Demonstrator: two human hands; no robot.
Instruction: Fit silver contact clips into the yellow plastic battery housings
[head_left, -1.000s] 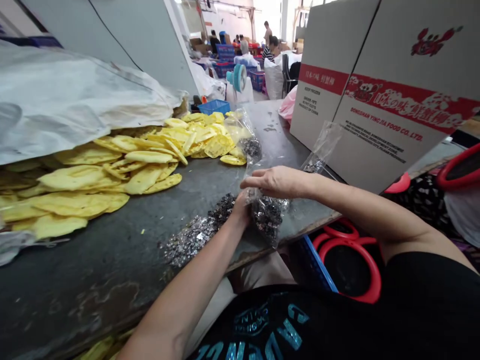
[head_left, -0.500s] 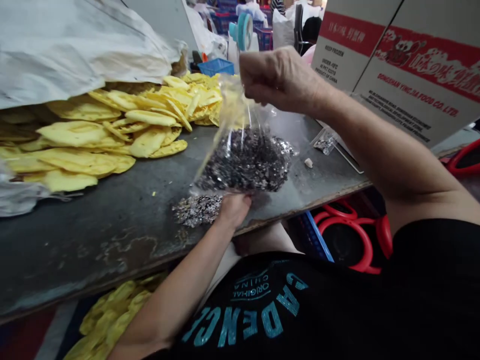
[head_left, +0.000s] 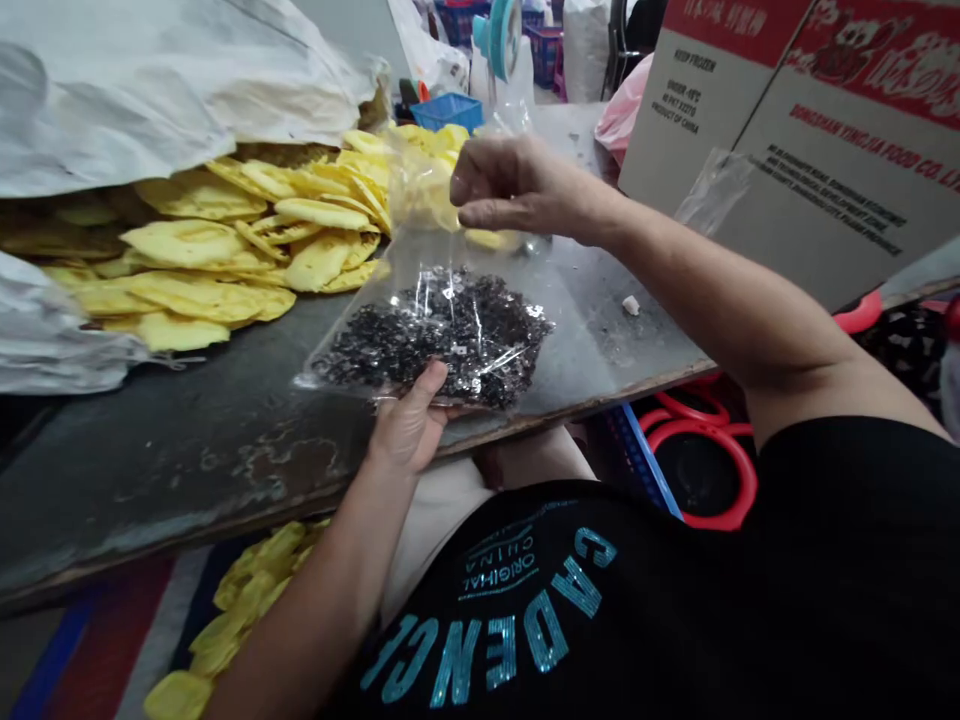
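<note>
A clear plastic bag [head_left: 442,335], its lower part full of small dark, shiny metal-looking pieces, is held tilted over the table. My left hand [head_left: 411,422] grips the bag's lower edge, thumb in front and the other fingers mostly hidden under it. Up at the bag's top, my right hand [head_left: 510,190] is closed with curled fingers on the thin film. The small loose pile that lay on the tabletop is hidden behind the bag and my left hand.
Yellow flat oval pieces [head_left: 195,245] are heaped at left, under a white sack [head_left: 150,80]. A printed carton [head_left: 795,190] stands at right. Farther back are a blue basket [head_left: 450,113] and a teal tape roll [head_left: 501,40]. Red-rimmed round things [head_left: 701,470] sit below the table's edge [head_left: 525,420].
The bag has come down and to the left, spreading wider. My left hand has shifted from the loose pile to the bag's lower edge. My right hand is lower in the picture.
</note>
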